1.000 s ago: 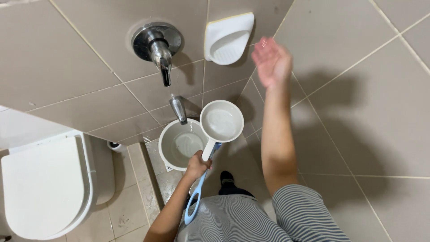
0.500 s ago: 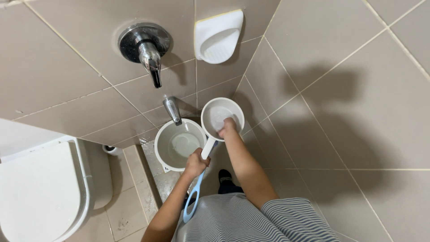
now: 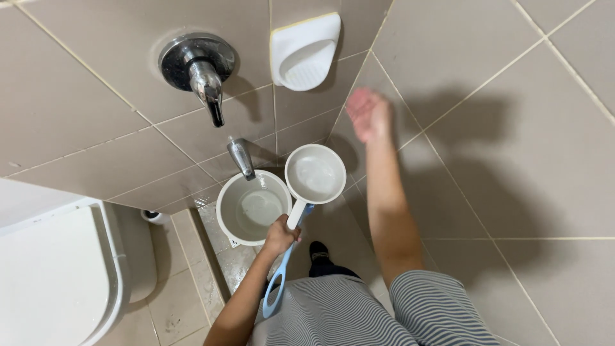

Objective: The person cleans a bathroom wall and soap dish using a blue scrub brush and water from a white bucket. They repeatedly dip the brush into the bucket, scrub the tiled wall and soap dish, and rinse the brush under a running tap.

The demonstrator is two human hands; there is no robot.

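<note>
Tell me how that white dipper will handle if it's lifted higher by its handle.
The dipper looks like stiff plastic, so probably light. Water seems to sit in its bowl, so it may feel bowl-heavy and spill if tilted. The left hand grips low on the long handle, which may be wet and slippery.

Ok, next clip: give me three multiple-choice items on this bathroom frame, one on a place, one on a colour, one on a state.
1. Where is the bucket?
A. under the lower tap
B. on the toilet lid
C. inside the soap dish

2. What colour is the dipper's long handle?
A. red
B. light blue
C. black

3. How is the right hand?
A. gripping the dipper
B. raised, open and empty near the wall
C. resting on the toilet

Key:
1 A, the bucket sits on the floor below the spout.
2 B, the handle shows pale blue below the left hand.
3 B, it is blurred, holding nothing.
</note>
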